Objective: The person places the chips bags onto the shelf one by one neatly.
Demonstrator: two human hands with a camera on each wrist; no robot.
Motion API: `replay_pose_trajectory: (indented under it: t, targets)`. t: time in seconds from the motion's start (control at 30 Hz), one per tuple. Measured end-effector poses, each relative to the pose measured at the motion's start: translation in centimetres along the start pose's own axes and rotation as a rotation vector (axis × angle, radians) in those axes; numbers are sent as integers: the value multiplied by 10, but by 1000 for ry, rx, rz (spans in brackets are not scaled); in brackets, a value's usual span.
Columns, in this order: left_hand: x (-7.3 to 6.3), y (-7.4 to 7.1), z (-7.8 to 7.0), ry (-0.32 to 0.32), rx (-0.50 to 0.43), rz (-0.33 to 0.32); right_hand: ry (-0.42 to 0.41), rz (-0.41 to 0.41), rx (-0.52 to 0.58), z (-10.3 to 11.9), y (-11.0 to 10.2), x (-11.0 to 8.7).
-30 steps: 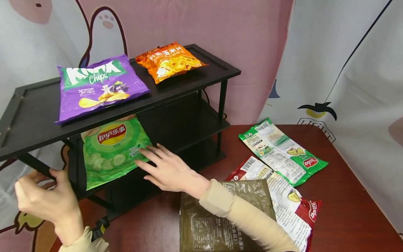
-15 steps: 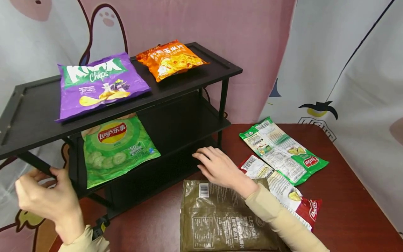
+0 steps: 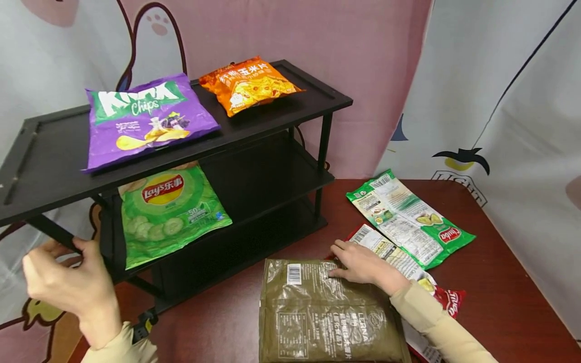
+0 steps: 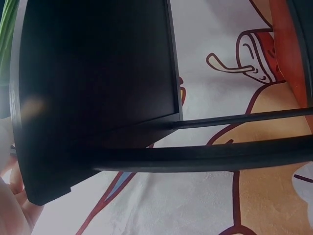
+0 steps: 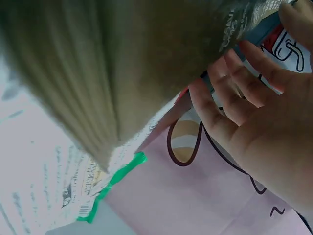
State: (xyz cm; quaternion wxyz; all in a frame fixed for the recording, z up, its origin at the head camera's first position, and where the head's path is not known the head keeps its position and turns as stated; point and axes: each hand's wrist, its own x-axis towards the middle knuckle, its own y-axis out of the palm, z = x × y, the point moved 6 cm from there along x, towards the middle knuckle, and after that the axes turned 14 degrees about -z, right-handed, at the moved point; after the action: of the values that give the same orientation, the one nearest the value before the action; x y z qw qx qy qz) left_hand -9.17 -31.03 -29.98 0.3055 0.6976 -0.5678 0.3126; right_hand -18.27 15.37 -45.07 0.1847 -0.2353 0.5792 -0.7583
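Note:
On the left of the head view, my left hand [image 3: 68, 282] curls its fingers and thumb around the front post [image 3: 52, 233] of a black shelf rack [image 3: 272, 118]. Its thumb and fingertips barely show at the edge of the left wrist view. My right hand [image 3: 365, 263] is over the far edge of a brown chip bag [image 3: 308, 312] lying on the table. The thumb lies over the bag's top side. Its fingers [image 5: 215, 105] stretch out at the bag's edge in the right wrist view, spread from the thumb; whether they bear on it I cannot tell.
A purple chip bag [image 3: 150, 118] and an orange snack bag [image 3: 251, 85] lie on the top shelf. A green Lay's bag [image 3: 168, 212] sits on the middle shelf, left side. Red [image 3: 447, 300] and green-and-white [image 3: 413, 217] bags lie right on the table.
My right hand has left the green Lay's bag and moved right and nearer, to the brown bag. The left hand keeps its grip on the post.

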Motion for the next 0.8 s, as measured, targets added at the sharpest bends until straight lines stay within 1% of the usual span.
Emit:
replay_pose_trajectory:
  t: [0.17, 0.23, 0.27, 0.3, 0.37, 0.47, 0.57, 0.73, 0.8]
  targets:
    - [0, 0, 0, -22, 3, 19, 135, 159, 56, -9, 3, -3]
    - [1, 0, 0, -28, 0, 23, 162, 206, 63, -12, 3, -4]
    - [1, -1, 0, -27, 0, 22, 155, 212, 66, -13, 4, -3]
    - [1, -1, 1, -24, -1, 20, 137, 210, 73, -12, 3, -3]
    - [1, -1, 0, -10, -2, 14, 74, 192, 112, -12, 1, -1]
    - [2, 0, 0, 13, -13, 9, -33, 144, 210, -10, -5, 0]
    - [2, 1, 2, 21, -22, 5, -117, 110, 292, -7, -15, 0]
    - [1, 1, 5, -8, -41, -1, -190, 90, 370, 1, -38, 0]
    - [1, 1, 5, -7, -37, -1, -218, 81, 398, 7, -50, 1]
